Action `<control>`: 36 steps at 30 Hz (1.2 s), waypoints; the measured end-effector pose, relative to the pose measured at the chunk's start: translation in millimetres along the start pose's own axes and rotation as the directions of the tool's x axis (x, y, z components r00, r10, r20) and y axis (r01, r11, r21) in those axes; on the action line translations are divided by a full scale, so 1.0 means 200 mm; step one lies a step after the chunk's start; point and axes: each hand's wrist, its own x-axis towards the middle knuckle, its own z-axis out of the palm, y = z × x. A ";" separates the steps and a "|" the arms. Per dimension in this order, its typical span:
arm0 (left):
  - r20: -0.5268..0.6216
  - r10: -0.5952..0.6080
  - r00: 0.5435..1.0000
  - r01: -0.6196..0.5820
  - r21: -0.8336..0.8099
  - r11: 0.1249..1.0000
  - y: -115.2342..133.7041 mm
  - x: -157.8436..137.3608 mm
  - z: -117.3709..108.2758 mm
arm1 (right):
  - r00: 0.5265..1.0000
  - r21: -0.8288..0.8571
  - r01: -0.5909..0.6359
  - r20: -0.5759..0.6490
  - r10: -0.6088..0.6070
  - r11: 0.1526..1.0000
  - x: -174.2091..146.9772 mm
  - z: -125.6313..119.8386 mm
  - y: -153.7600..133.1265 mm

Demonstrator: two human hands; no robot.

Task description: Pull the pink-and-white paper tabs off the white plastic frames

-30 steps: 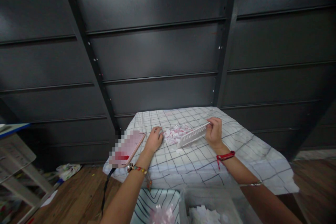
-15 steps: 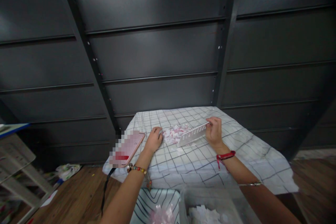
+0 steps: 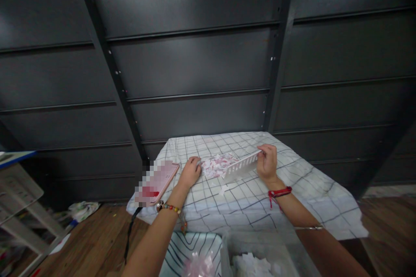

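A loose heap of small white and pink paper pieces [image 3: 216,165] lies on the checked cloth. My right hand [image 3: 267,162] pinches the upper right end of a white slotted plastic tray [image 3: 240,169], which stands tilted at the heap's right side. At the heap's left edge is my left hand [image 3: 191,170], its fingers curled together; whatever is at the fingertips is too small to make out. One small white scrap [image 3: 223,189] lies in front of the tray.
A phone in a pink case [image 3: 164,177] with a black cord lies left. Near me, a striped tray [image 3: 172,246] holds clear pinkish wrappers, and a translucent bin [image 3: 276,242] holds white pieces. Dark panels [image 3: 195,65] stand behind the cloth-covered table [image 3: 308,190].
My right hand and the slotted tray have shifted slightly right, away from the heap. The scrap in front of the tray shows more clearly. My left hand has hardly moved.
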 end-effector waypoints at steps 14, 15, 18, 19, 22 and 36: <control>-0.008 0.017 1.000 -0.017 0.013 1.000 0.00 0.00 -0.01 | 1.000 0.017 0.016 -0.009 -0.015 1.000 0.01 0.00 -0.01; -0.010 0.016 1.000 -0.016 0.010 1.000 0.00 0.00 0.00 | 1.000 0.020 0.016 -0.009 -0.016 1.000 0.01 0.00 -0.02; -0.017 0.009 1.000 -0.010 -0.005 1.000 0.00 0.00 0.00 | 1.000 0.034 0.018 0.004 -0.018 0.999 0.01 0.01 -0.04; -0.022 0.008 1.000 -0.009 -0.011 1.000 -0.01 0.00 0.00 | 1.000 0.041 0.021 0.016 -0.022 0.999 0.01 0.02 -0.05; -0.031 0.014 0.999 -0.014 -0.024 1.000 -0.01 -0.01 0.00 | 0.998 0.062 0.034 0.050 -0.037 0.997 0.01 0.02 -0.06; -0.022 0.079 0.997 -0.080 -0.031 0.996 0.03 -0.01 -0.02 | 0.995 0.031 0.002 0.102 -0.006 1.000 0.03 -0.02 -0.05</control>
